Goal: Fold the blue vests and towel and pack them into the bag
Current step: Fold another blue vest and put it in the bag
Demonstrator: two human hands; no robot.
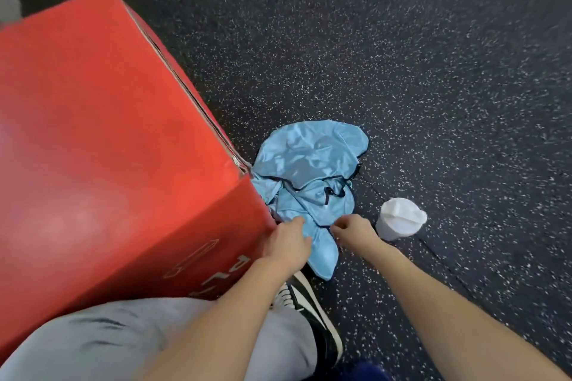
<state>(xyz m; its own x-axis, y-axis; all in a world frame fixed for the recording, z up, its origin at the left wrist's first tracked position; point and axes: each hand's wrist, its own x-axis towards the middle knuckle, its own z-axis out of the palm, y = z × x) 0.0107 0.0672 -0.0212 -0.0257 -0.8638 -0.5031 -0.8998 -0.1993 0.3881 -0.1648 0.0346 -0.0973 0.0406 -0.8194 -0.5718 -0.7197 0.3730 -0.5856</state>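
Light blue vests with dark trim lie crumpled in a heap on the speckled floor, against the corner of a red box. My left hand reaches down onto the near edge of the heap, its fingers touching the blue cloth. My right hand is just to the right, with its fingers curled and pinching the cloth's hem. A rolled white towel lies on the floor to the right of the vests, apart from both hands. No bag is in view.
A large red padded box fills the left side. My grey trouser leg and black-and-white shoe are below the hands. The dark speckled rubber floor stretches away to the right and beyond.
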